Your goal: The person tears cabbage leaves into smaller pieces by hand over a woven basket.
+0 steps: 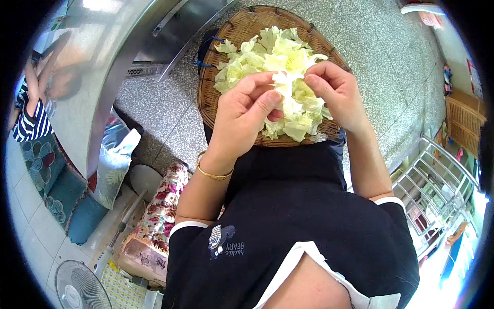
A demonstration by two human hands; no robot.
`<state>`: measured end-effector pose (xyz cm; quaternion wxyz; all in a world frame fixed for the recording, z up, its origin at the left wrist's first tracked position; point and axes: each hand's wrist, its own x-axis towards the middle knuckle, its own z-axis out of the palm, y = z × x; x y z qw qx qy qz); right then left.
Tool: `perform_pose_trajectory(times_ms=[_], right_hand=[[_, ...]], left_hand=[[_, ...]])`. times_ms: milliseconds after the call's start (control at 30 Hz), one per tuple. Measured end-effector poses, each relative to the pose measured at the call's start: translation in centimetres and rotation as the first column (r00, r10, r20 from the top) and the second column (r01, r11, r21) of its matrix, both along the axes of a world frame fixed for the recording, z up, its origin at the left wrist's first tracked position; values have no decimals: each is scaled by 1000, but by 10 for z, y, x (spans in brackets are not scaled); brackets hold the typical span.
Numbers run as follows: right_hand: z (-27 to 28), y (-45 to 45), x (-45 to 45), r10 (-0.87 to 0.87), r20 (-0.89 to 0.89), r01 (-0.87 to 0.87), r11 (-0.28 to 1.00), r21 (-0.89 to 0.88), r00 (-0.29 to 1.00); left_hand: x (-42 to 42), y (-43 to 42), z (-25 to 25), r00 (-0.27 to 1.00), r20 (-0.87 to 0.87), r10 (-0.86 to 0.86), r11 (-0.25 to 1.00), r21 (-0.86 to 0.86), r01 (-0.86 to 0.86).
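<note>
A pale cabbage leaf is pinched between the thumb and fingers of my left hand, which wears a gold bracelet. On the leaf's other side, my right hand has its fingers curled in and its thumb against the index finger, at the leaf's edge; its exact grip is partly hidden. Beneath both hands, a heap of torn yellow-green cabbage leaves lies on a round woven bamboo tray. The tray rests over my lap and knees, with blue ties at its left rim.
A steel-sided table stands at my left, with a person in striped clothing beyond it. A flowered cushioned seat and a fan are lower left. A metal rack stands at right on the speckled floor.
</note>
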<state>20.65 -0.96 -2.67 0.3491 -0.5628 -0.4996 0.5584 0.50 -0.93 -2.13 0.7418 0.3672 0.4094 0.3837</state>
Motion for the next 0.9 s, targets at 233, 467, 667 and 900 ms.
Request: perform_pose_trajectory(times_ms=[233, 467, 667, 900], right_hand=[[5, -8, -25, 78, -263, -95, 994, -50, 962], [7, -6, -29, -70, -243, 48, 994, -94, 967], [-7, 3, -9, -197, -99, 206, 975, 86, 975], [-14, 3, 3, -225, -68, 231, 970, 82, 972]], left_hand=[[1, -1, -8, 988, -145, 52, 966, 256, -13], [-5, 9, 1, 855, -498, 146, 820, 545, 177], [-12, 1, -15, 715, -696, 60, 617, 589, 522], [4, -14, -28, 559, -826, 74, 427, 533, 731]])
